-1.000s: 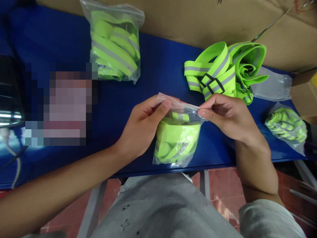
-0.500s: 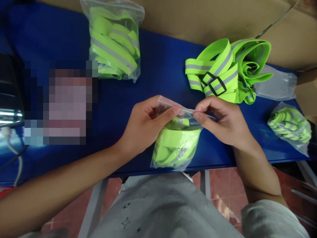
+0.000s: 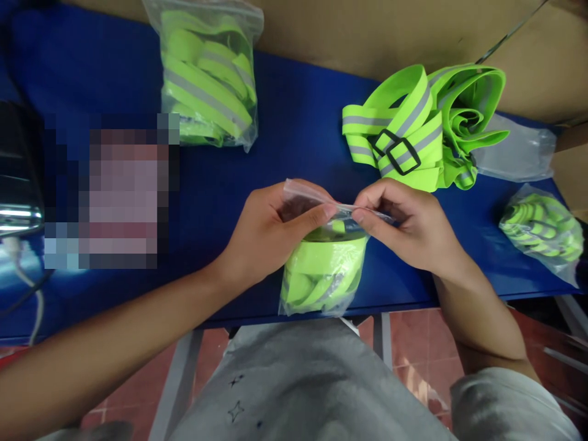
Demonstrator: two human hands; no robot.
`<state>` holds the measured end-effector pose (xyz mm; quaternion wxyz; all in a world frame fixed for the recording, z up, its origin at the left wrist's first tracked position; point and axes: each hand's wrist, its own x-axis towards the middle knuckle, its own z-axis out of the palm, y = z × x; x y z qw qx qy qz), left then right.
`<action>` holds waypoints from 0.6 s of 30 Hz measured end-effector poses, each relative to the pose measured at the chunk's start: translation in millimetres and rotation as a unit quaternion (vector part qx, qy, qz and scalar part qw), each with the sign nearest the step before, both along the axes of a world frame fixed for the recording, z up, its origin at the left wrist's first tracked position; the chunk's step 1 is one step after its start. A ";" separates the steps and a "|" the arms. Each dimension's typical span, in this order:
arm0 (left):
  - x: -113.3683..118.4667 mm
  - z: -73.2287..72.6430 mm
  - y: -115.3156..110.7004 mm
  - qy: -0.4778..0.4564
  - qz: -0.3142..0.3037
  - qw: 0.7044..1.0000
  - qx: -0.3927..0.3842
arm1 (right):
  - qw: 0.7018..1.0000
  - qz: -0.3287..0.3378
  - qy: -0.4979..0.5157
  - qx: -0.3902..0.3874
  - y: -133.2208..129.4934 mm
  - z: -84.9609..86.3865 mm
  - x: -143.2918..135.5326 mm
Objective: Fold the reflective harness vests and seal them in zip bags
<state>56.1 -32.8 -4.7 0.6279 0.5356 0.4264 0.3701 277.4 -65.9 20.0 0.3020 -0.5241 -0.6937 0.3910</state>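
Note:
A clear zip bag [image 3: 324,275] with a folded neon-green reflective strap inside hangs between my hands near the table's front edge. My left hand [image 3: 280,229] pinches the top edge of the bag between thumb and fingers. At the other end of that edge, my right hand [image 3: 397,223] is closed in a pinch on the zip strip. The fingertips of both hands are close together. Beyond my right hand lies a loose bundle of neon-green reflective straps [image 3: 413,135] with black buckles.
On the blue table [image 3: 298,122] a larger bag of green straps [image 3: 206,79] lies at back left. A smaller filled bag [image 3: 542,226] rests at right, near a flat clear bag [image 3: 519,150]. Cardboard [image 3: 331,30] borders the back. A dark device [image 3: 18,171] with cables stands left.
My right hand has slid slightly left along the bag's top edge, closer to my left fingertips. The bag's upper left corner sticks out a little further to the left.

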 end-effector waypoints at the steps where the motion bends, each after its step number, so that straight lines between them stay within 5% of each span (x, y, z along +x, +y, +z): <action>1: 0.2 -0.3 -0.2 -0.003 0.004 1.000 0.000 | 1.000 -0.004 0.002 -0.006 0.2 -0.2 0.0; 10: 1.5 -1.7 -0.2 0.007 -0.013 1.000 -0.013 | 0.998 -0.006 -0.057 0.041 0.3 -0.6 -2.7; 18: -0.6 1.0 -0.6 0.030 -0.017 0.999 0.025 | 1.000 0.011 -0.003 0.026 1.1 -5.4 -9.0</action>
